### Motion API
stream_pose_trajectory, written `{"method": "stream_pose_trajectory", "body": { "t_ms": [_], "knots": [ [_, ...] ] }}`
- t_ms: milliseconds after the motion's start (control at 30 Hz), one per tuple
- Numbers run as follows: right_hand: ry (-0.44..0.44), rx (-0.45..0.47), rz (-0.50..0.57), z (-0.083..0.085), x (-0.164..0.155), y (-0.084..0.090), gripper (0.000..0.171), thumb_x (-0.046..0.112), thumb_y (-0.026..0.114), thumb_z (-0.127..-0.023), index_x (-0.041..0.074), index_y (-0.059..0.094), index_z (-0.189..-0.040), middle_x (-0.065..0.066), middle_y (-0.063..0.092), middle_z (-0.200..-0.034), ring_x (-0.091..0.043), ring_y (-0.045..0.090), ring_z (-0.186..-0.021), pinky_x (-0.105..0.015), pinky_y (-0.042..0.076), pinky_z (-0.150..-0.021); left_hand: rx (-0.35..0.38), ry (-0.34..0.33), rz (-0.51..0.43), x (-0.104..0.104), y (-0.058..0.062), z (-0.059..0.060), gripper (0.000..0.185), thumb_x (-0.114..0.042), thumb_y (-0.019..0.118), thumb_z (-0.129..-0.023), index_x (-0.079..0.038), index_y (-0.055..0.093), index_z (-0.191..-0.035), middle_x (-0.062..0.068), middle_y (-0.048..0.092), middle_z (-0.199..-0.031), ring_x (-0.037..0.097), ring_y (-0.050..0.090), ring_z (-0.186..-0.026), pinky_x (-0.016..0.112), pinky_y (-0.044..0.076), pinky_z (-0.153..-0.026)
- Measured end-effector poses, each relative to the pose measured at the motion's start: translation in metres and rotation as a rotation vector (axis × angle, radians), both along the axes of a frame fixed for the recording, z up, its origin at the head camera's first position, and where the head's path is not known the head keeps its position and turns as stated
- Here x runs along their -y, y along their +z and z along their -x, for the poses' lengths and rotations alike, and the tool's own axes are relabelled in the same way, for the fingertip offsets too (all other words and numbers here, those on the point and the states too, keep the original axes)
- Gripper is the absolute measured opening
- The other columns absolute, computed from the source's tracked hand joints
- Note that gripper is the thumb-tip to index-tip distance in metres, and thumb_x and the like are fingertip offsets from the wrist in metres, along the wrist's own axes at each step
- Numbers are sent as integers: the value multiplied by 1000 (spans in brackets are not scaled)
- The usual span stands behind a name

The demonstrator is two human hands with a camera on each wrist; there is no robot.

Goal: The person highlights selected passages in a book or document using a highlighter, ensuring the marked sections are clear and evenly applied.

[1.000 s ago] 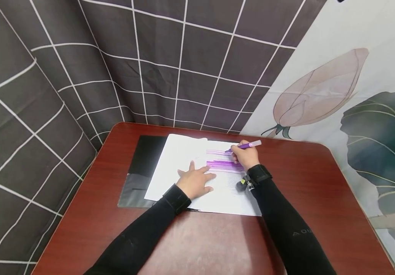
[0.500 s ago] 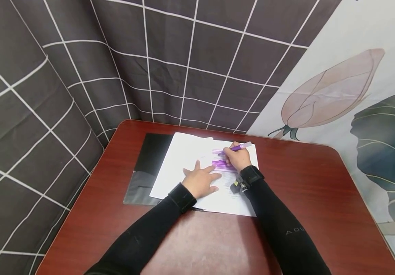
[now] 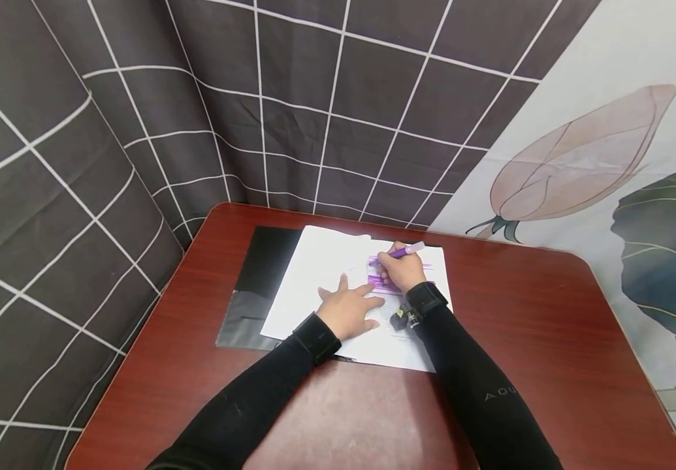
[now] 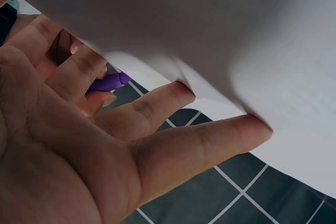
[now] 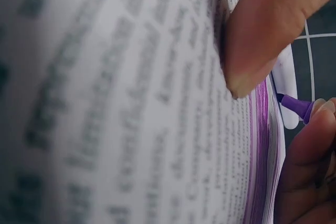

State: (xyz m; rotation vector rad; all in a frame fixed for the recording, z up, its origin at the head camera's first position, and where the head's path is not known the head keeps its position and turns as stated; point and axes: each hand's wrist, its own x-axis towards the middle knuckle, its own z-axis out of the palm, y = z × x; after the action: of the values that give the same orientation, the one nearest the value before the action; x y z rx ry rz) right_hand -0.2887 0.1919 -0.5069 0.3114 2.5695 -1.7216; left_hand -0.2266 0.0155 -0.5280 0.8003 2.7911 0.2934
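— Both hands are on the page, yes? What is each doing?

— Right hand (image 3: 406, 271) has its fingers curled round a purple highlighter (image 3: 403, 251), gripping it like a pen, tip down on the printed sheet (image 3: 320, 274). Left hand (image 3: 350, 312) lies flat on the same sheet just beside it, fingers straight and spread, pressing the paper down.

— Where exactly does the highlighter sit?

— Near the far right part of the sheet, slanted, with its tip at the purple streaks (image 3: 381, 281) that cover several lines of text. The right wrist view shows the purple nib (image 5: 294, 107) close against the paper's edge, beside purple stripes running along the print.

— And what is under the paper?

— A black folder (image 3: 255, 281) lies open beneath it, showing to the left of the sheet. Both rest on a reddish-brown surface (image 3: 549, 339), towards its far side.

— Anything around that?

— A dark curtain with a white grid (image 3: 138, 130) hangs behind and to the left; on the right hangs a pale cloth printed with a flower bud (image 3: 573, 163) and green leaves.

— The arms?

— Black sleeves (image 3: 479, 398), with a dark band at each wrist.
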Motion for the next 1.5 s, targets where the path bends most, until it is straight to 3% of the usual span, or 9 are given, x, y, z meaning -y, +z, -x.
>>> {"method": "stream_pose_trajectory", "body": {
  "t_ms": [700, 1167, 1400, 1500],
  "knots": [
    [18, 55, -98, 0, -7, 5, 20, 17, 70, -105, 10, 58, -89, 5, 67, -69, -7, 65, -59, -18, 59, -60, -5, -17, -15, -1, -18, 10, 62, -60, 75, -105, -44, 61, -164, -4, 47, -183, 68, 31, -166, 99, 38, -106],
    [-12, 56, -75, -2, -17, 4, 20, 16, 71, -104, 9, 59, -90, 3, 69, -70, -7, 66, -57, -18, 61, -58, -17, -14, -2, -1, 6, -5, 58, -53, 74, -108, -41, 62, -164, -2, 48, -182, 66, 34, -165, 97, 41, -105],
    [-15, 51, -61, -6, -23, 6, 19, 16, 71, -104, 9, 59, -91, 4, 69, -70, -7, 66, -57, -17, 61, -59, -14, -15, -2, -1, 1, -2, 60, -57, 73, -108, -42, 61, -164, -3, 47, -182, 66, 33, -166, 96, 41, -107],
    [-11, 48, -55, -7, -26, 7, 20, 15, 71, -104, 9, 58, -91, 4, 69, -70, -7, 65, -57, -17, 60, -59, -2, -12, 2, 0, 7, -3, 59, -55, 73, -108, -41, 61, -164, -3, 47, -182, 65, 33, -166, 96, 40, -107]
  ]
}}
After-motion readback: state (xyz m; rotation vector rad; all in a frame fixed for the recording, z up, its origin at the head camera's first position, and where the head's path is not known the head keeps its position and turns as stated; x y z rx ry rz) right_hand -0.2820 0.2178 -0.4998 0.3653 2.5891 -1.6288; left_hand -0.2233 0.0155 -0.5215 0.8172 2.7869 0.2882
